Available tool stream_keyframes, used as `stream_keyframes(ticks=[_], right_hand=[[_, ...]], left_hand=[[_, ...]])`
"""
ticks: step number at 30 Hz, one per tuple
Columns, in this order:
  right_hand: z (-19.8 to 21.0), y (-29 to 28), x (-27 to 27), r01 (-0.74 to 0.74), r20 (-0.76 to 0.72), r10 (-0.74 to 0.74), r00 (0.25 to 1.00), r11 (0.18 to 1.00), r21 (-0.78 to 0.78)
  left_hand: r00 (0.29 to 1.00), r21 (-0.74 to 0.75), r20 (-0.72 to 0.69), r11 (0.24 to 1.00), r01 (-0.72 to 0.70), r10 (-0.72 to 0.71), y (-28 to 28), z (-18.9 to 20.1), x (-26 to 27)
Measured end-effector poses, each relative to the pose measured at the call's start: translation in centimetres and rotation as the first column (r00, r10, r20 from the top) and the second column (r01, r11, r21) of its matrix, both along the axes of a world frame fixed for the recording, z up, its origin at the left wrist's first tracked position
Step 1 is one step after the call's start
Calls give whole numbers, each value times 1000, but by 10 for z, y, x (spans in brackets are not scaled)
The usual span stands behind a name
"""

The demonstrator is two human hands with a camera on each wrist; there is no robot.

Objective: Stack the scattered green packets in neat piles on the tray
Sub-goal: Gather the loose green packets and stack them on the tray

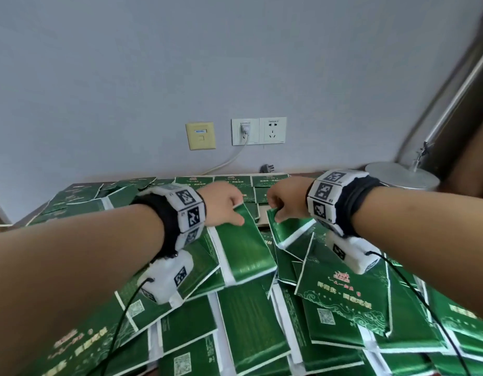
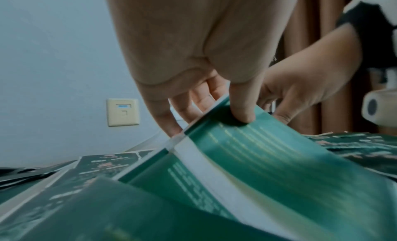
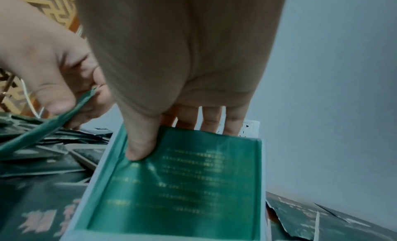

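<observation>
Green foil packets with white edges cover the table in a loose heap [image 1: 262, 308]. My left hand [image 1: 225, 203] pinches the far end of one green packet [image 1: 241, 248], thumb on top and fingers beneath [image 2: 241, 112], lifting it above the heap. My right hand [image 1: 285, 202] pinches another green packet [image 1: 287, 232] the same way; its thumb presses the printed face [image 3: 140, 146] and the fingers lie behind [image 3: 211, 120]. The two hands are close together over the middle of the heap. A bare strip of beige tray [image 1: 262, 216] shows between them.
Neater rows of packets [image 1: 229, 181] lie along the far edge by the wall. Wall sockets [image 1: 259, 130] with a plugged white cable sit behind. A round metal lamp base [image 1: 403, 175] stands at the far right. More packets spill to the near edge.
</observation>
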State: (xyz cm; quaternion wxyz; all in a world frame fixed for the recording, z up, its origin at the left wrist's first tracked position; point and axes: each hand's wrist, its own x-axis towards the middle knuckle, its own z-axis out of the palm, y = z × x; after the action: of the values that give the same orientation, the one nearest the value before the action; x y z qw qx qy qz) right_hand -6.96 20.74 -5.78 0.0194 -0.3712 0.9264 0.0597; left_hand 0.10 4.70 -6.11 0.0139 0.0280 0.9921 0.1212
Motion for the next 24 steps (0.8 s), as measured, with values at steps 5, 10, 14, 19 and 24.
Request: stream_keyframes(ticks=[5,10,14,19,24], right_hand=[[7,-2,-2,44,-34,-46,998,998,-42],[6,-3,7,50,10,-50,999,999,19],[-6,-1,20,41,159,-89,983,958,283],[-19,-4,24,-19,160,-45,986,925,378],[-18,-6,21,-39,195,-26,980,946,322]], left_hand=[[975,204,-145,969,-137,169,-31,2,8],[992,114,-85,990,-81,91,-46,-6,20],[982,-74,182,996,54,-40,-45,-18,35],[966,-248,222,951,187,-132,-27,-37,36],[945,-281,267,923,263,-188,-10,-41,22]])
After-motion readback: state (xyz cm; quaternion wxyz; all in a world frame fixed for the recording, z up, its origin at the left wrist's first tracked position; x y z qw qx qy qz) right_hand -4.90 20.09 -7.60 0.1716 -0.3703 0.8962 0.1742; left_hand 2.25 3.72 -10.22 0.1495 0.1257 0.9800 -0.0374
